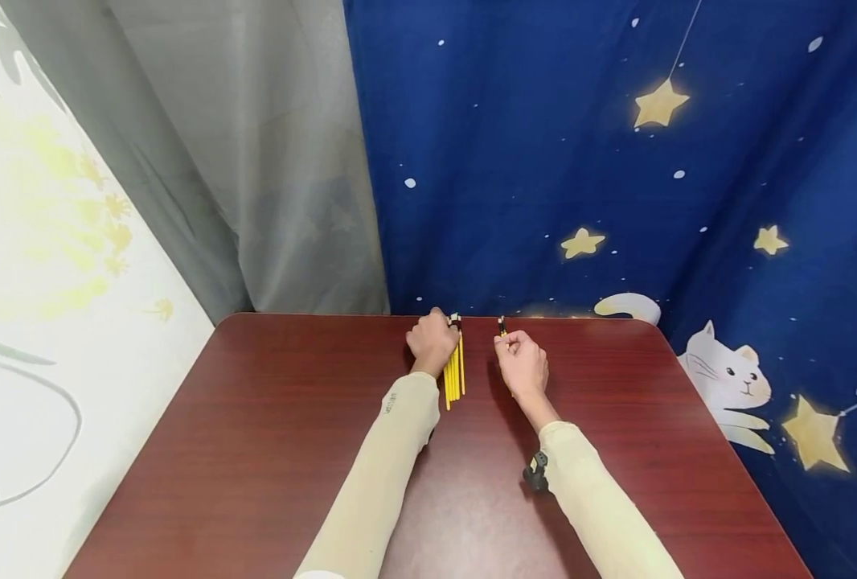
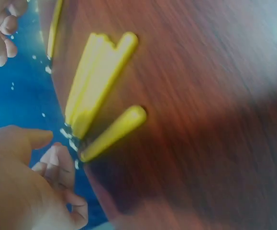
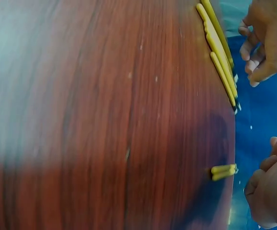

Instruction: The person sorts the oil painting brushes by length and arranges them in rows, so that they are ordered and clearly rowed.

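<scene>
Red-brown wooden table [image 1: 269,450] against starry blue curtain [image 1: 544,161], grey drape [image 1: 269,161]

Only one marking shows: small dark print on the left sleeve [image 1: 390,400], just below the wrist, too small to read. The pencils [image 1: 454,371], table [image 1: 269,434] and blue cloth [image 1: 617,161] show no readable lettering.

yellow pencils [image 1: 454,371] on a reddish-brown woodgrain table [image 1: 269,434]; navy star-patterned backdrop [image 1: 617,161].
</scene>
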`<state>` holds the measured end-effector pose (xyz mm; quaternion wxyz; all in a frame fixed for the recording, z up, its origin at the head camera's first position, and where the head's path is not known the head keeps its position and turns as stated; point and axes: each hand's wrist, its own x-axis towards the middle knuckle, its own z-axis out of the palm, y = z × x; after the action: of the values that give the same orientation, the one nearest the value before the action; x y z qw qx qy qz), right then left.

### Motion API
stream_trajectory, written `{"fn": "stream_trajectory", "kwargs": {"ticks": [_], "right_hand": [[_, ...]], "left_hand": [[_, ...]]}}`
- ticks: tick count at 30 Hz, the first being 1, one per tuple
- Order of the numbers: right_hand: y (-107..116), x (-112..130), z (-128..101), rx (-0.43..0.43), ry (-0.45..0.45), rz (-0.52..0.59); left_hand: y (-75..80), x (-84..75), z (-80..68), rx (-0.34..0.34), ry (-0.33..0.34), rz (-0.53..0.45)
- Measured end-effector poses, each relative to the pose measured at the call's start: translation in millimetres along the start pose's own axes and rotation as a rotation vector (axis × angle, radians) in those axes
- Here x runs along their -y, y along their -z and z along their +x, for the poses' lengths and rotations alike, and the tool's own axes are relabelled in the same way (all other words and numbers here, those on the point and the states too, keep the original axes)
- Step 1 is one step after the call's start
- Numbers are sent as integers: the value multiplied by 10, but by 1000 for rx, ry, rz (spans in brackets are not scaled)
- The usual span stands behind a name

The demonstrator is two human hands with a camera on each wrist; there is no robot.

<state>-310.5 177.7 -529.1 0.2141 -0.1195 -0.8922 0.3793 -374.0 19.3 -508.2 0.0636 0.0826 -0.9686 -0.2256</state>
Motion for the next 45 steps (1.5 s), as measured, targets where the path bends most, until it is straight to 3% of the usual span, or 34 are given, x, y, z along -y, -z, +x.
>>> {"fn": "stream_trajectory", "kwargs": {"ticks": [8, 15, 27, 38, 45], "right_hand": [[-151, 89, -50, 60, 32, -42], [-262, 156, -109, 117, 35, -68], [-319, 188, -172, 277, 38, -148], [-343, 206, -183, 339, 52, -183], [-351, 222, -186, 373, 72, -223]], "left_hand": [[10, 250, 10, 61, -71, -20], [15, 365, -19, 64, -94, 1], [-23, 324, -104, 114, -118, 54], [-63, 306, -118, 112, -185, 66], [-52, 281, -147, 121, -170, 87]]}}
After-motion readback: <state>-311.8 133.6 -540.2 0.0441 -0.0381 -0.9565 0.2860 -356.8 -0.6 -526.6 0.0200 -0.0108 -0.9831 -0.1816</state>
